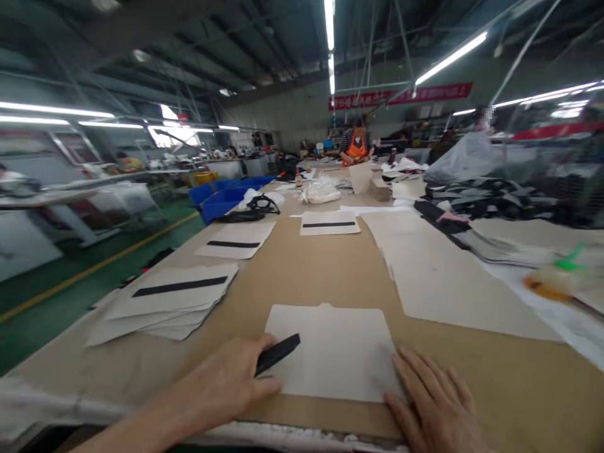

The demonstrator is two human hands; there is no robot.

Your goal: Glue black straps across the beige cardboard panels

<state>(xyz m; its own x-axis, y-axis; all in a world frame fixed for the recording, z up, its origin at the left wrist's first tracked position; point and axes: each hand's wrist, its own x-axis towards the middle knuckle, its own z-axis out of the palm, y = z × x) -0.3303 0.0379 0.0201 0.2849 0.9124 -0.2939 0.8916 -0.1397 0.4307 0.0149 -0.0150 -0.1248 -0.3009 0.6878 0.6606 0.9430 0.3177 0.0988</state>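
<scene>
The left hand (pixel 236 372) pinches a black strip (pixel 278 355) over the pale sheet (pixel 340 355) at the table (pixel 311 270)'s six o'clock, while the loosely spread right hand (pixel 434 399) apparently touches that sheet's four o'clock corner.

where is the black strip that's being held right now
In the head view, the black strip is low and just left of centre, held in the left hand, its free end over the left side of the pale sheet.

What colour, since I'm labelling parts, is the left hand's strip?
The held strip is black, seen in the head view.
</scene>
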